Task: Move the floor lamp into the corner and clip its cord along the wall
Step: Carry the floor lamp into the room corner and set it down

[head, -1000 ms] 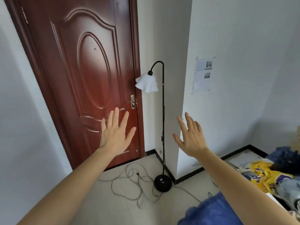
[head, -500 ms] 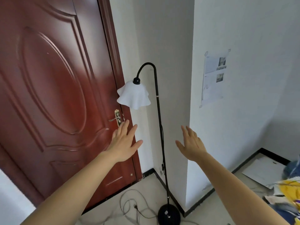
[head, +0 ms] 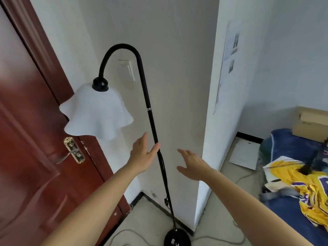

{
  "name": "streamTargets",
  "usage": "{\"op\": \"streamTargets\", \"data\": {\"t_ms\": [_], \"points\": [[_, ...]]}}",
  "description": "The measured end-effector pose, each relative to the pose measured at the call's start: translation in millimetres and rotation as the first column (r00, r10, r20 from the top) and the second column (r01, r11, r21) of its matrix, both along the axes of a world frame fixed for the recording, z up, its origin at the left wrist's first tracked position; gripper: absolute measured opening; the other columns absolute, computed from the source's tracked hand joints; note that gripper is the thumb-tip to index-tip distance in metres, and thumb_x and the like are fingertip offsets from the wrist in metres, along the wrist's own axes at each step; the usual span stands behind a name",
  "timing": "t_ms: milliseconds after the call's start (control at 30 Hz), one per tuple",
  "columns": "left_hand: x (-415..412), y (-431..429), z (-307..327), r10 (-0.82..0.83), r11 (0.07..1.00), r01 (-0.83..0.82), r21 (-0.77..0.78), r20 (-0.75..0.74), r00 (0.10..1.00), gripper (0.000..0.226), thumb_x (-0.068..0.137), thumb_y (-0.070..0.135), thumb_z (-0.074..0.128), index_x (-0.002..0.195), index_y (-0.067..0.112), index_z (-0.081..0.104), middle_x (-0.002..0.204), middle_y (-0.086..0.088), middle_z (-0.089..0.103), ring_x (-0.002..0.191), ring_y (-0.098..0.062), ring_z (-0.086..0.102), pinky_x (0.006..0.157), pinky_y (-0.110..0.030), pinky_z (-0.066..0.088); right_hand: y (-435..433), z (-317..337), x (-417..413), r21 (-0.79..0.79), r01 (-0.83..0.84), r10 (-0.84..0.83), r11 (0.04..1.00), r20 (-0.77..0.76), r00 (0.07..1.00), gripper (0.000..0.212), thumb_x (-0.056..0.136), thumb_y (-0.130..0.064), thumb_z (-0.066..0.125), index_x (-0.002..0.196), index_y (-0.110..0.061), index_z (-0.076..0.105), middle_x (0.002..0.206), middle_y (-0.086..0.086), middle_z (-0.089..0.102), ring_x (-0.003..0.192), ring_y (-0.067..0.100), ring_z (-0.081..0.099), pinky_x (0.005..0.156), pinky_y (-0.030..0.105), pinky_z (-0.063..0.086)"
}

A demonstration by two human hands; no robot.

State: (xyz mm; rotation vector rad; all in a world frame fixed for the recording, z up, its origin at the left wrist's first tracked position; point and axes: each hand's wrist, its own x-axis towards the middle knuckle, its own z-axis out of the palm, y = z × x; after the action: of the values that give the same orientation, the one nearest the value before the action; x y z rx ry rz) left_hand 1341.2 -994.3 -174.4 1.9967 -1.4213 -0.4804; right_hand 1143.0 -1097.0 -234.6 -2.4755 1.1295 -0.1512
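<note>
A black floor lamp (head: 150, 118) with a curved neck and a white wavy shade (head: 95, 112) stands against the white wall beside the door. Its round black base (head: 177, 237) rests on the tiled floor at the bottom edge. A grey cord (head: 124, 236) lies in loops on the floor left of the base. My left hand (head: 142, 155) is open just left of the pole, its thumb touching or nearly touching it. My right hand (head: 192, 165) is open a short way right of the pole, apart from it.
A red-brown door (head: 30, 157) with a brass handle (head: 71, 152) fills the left. A wall corner (head: 206, 139) juts out right of the lamp. Papers (head: 244, 154), a cardboard box (head: 310, 123) and blue bedding with a yellow jersey (head: 301, 181) lie at the right.
The view has closed in on the lamp. Both hands have reached forward and now flank the pole, the left one up against it.
</note>
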Motion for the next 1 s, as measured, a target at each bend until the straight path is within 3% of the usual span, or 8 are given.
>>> {"op": "streamTargets", "data": {"t_ms": [100, 233, 333, 467, 567, 633, 733, 1000], "points": [[27, -38, -22, -0.133, 0.989, 0.128, -0.078, -0.058, 0.989, 0.073, 0.095, 0.065, 0.033, 0.152, 0.020, 0.029, 0.157, -0.003, 0.036, 0.145, -0.016, 0.025, 0.119, -0.048, 0.024, -12, -25, 31, 0.117, 0.111, -0.103, 0.987, -0.073, 0.992, 0.080, 0.091, -0.047, 0.060, 0.155, -0.023, 0.018, 0.152, 0.010, 0.042, 0.133, 0.030, 0.048, 0.107, 0.043, 0.043], [46, -64, -52, -0.283, 0.935, 0.263, -0.238, -0.056, 0.957, 0.047, 0.100, 0.054, 0.033, 0.104, 0.015, 0.059, 0.097, -0.001, 0.061, 0.098, -0.013, 0.051, 0.094, -0.044, 0.046, -8, -69, 66, 0.284, 0.188, -0.154, 0.940, -0.137, 0.978, 0.083, 0.088, -0.053, 0.065, 0.154, -0.028, 0.021, 0.152, 0.006, 0.043, 0.134, 0.027, 0.047, 0.109, 0.042, 0.041], [53, -72, -71, -0.336, 0.920, 0.297, -0.256, -0.122, 0.934, 0.048, 0.102, 0.049, 0.032, 0.095, 0.010, 0.058, 0.086, -0.006, 0.060, 0.087, -0.017, 0.056, 0.081, -0.039, 0.048, 4, -98, 87, 0.398, 0.245, -0.203, 0.884, -0.145, 0.968, 0.075, 0.091, -0.050, 0.063, 0.152, -0.027, 0.027, 0.148, 0.005, 0.049, 0.129, 0.026, 0.051, 0.107, 0.042, 0.044], [52, -73, -82, -0.377, 0.917, 0.301, -0.261, -0.322, 0.869, 0.057, 0.097, 0.057, 0.025, 0.095, 0.013, 0.061, 0.077, 0.000, 0.067, 0.069, -0.006, 0.060, 0.064, -0.014, 0.042, 16, -111, 105, 0.459, 0.343, -0.350, 0.819, -0.074, 0.934, 0.045, 0.098, -0.042, 0.054, 0.138, -0.025, 0.043, 0.135, 0.005, 0.061, 0.116, 0.027, 0.061, 0.100, 0.045, 0.050], [43, -68, -82, -0.407, 0.912, 0.315, -0.264, -0.478, 0.779, 0.054, 0.092, 0.064, 0.029, 0.075, 0.018, 0.051, 0.061, 0.001, 0.060, 0.063, -0.019, 0.061, 0.069, -0.026, 0.049, 27, -110, 110, 0.438, 0.388, -0.391, 0.811, -0.088, 0.916, 0.036, 0.099, -0.039, 0.052, 0.129, -0.018, 0.047, 0.122, 0.010, 0.066, 0.105, 0.030, 0.065, 0.094, 0.048, 0.053], [34, -62, -80, -0.411, 0.911, 0.339, -0.233, -0.561, 0.719, 0.054, 0.086, 0.069, 0.034, 0.061, 0.021, 0.038, 0.048, 0.009, 0.042, 0.050, -0.021, 0.045, 0.056, -0.036, 0.042, 37, -109, 108, 0.394, 0.410, -0.399, 0.822, -0.114, 0.910, 0.033, 0.100, -0.037, 0.051, 0.125, -0.015, 0.048, 0.114, 0.012, 0.067, 0.098, 0.031, 0.065, 0.089, 0.048, 0.054], [17, -45, -73, -0.408, 0.906, 0.383, -0.180, -0.617, 0.673, 0.060, 0.080, 0.074, 0.042, 0.043, 0.028, 0.029, 0.042, 0.013, 0.026, 0.042, -0.015, 0.026, 0.052, -0.035, 0.024, 60, -105, 99, 0.305, 0.428, -0.393, 0.851, -0.171, 0.903, 0.030, 0.101, -0.036, 0.048, 0.123, -0.015, 0.048, 0.109, 0.012, 0.068, 0.091, 0.032, 0.066, 0.081, 0.047, 0.056], [-49, 46, -43, -0.614, 0.762, 0.604, -0.233, -0.556, 0.560, 0.064, 0.078, 0.073, 0.047, 0.039, 0.026, 0.026, 0.041, 0.013, 0.022, 0.041, -0.009, 0.021, 0.046, -0.025, 0.022, 165, -84, 36, 0.173, 0.507, -0.492, 0.844, -0.125, 0.861, 0.031, 0.102, -0.041, 0.045, 0.122, -0.020, 0.056, 0.103, 0.009, 0.070, 0.090, 0.033, 0.066, 0.066, 0.034, 0.039]]}}
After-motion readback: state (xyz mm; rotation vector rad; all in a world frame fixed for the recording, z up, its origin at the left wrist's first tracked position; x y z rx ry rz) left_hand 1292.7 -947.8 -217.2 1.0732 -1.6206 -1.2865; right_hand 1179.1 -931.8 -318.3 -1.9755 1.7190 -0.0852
